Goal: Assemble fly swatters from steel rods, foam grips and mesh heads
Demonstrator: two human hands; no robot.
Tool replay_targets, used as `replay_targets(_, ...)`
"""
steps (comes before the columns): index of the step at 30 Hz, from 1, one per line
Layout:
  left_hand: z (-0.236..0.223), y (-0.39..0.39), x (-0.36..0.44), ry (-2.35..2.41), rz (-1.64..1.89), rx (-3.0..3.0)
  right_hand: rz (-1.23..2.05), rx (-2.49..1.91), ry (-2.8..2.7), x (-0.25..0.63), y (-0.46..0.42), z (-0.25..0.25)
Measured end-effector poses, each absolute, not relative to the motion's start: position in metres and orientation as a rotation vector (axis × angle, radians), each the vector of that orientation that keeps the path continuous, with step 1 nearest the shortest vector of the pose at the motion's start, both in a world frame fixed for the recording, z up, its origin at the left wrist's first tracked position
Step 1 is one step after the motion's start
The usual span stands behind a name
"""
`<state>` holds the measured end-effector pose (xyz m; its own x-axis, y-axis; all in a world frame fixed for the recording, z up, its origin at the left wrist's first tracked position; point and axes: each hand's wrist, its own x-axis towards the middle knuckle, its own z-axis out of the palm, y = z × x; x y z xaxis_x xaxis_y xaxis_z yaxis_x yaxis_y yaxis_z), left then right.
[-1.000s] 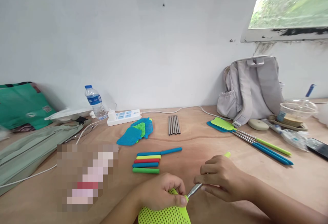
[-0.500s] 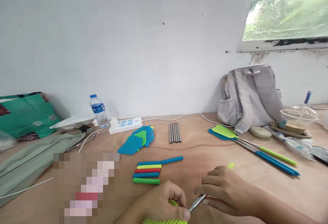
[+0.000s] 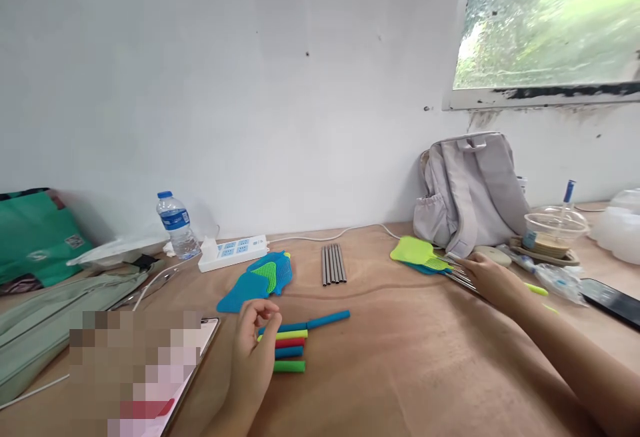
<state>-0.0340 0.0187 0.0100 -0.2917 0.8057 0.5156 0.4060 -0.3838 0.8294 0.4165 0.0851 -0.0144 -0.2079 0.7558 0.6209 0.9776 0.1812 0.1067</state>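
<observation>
Green swatter (image 3: 413, 251) has gone from between the hands to the pile, right side of wooden table (image 3: 370, 370), near backpack (image 3: 493, 187). White wall (image 3: 300, 124) behind, window (image 3: 545, 24) upper right. Rods (image 3: 330, 267) mid-table. Right hand (image 3: 483, 278) stretched out, fingers bent at swatter's neck; can't tell if gripping. Left hand (image 3: 255, 337) raised by tubes (image 3: 327, 319), half-curled, empty.

A person's right hand (image 3: 484, 278) touches fly swatters (image 3: 413, 249) near a gray backpack (image 3: 485, 190) as the loosely curled left hand (image 3: 254, 340) partly hides colored tubes (image 3: 291, 342).
</observation>
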Motion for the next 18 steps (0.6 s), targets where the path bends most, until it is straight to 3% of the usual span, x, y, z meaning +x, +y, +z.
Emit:
replay_targets(5, 0.004, 0.022, -0.032, 1.653, 1.576, 1.684, -0.729, -1.795, -2.001, 0.423, 0.087, -0.023)
replay_targets(8, 0.0, 0.024, -0.032, 1.692, 1.495, 1.797, -0.681, -1.66, -2.049, 0.385, 0.086, -0.025)
replay_targets(14, -0.006, 0.021, -0.019, 1.711, 1.147, 2.342, -0.104, -1.198, -2.3, 0.264, 0.095, -0.031)
replay_targets(18, -0.011, 0.017, -0.01, 1.674, 0.853, 2.567, -0.026, -1.16, -2.296, 0.215, 0.12, -0.032)
